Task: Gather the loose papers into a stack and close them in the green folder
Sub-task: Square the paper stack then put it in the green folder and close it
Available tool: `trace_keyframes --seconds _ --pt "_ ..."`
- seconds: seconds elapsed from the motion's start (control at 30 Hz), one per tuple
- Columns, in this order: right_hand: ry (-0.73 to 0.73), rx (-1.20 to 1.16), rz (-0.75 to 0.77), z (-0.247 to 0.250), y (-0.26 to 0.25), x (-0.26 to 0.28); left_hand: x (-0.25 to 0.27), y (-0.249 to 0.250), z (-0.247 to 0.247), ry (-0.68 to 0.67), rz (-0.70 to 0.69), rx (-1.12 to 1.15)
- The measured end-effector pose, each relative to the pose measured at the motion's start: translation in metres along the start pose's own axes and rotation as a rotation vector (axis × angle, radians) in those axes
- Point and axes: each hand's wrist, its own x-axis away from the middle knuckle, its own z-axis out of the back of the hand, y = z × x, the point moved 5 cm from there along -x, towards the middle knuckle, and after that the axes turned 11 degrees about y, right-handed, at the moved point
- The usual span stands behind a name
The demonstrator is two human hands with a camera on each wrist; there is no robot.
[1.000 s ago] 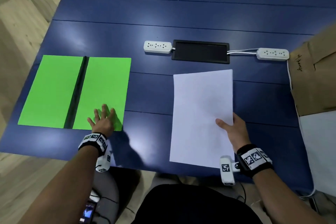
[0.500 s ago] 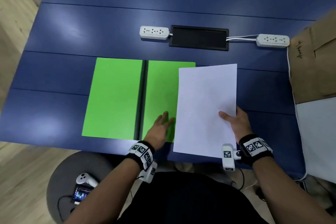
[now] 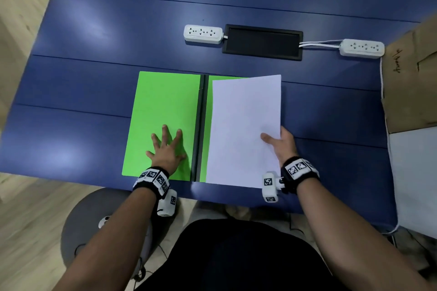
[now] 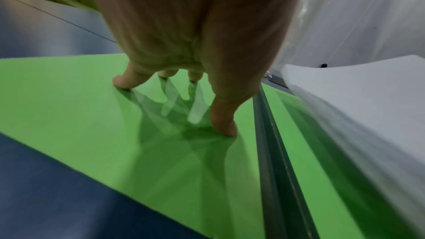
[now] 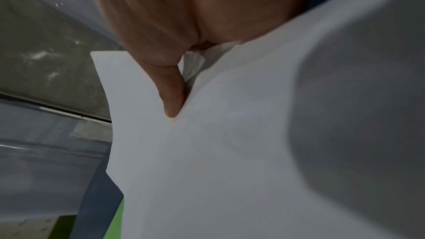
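The green folder lies open on the blue table, with a dark spine down its middle. My left hand rests flat with spread fingers on the folder's left half; its fingertips touch the green sheet. My right hand pinches the right edge of the white paper stack, thumb on top. The stack covers most of the folder's right half. In the right wrist view the thumb presses into the bent paper. The stack hovers beside the spine.
Two white power strips flank a black cable tray at the table's middle. A brown cardboard sheet and a white sheet lie at the right edge. A grey stool stands below the near table edge.
The folder has slid right under my left hand, which shifted onto its left half. My right hand has brought the paper stack left over the folder's right half.
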Motion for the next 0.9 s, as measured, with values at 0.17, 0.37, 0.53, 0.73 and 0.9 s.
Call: trace_keyframes --seconds 0.17,0.37,0.53,0.73,0.9 --pt "0.027 0.108 0.038 -0.032 0.013 -0.022 0.0 0.002 -0.004 -0.002 -0.001 0.002" --pt "0.109 0.275 0.018 -0.038 0.023 -0.036 0.001 0.001 -0.002 -0.014 -0.012 0.015" --pt "0.131 0.329 0.037 -0.042 0.017 -0.033 0.002 0.001 -0.002 0.009 -0.022 0.018" --pt "0.174 0.438 0.046 -0.038 0.008 -0.027 0.003 -0.007 0.004 0.082 0.036 0.072" --pt "0.304 0.757 0.15 -0.011 0.001 -0.013 0.007 -0.068 0.025 0.335 0.43 0.139"
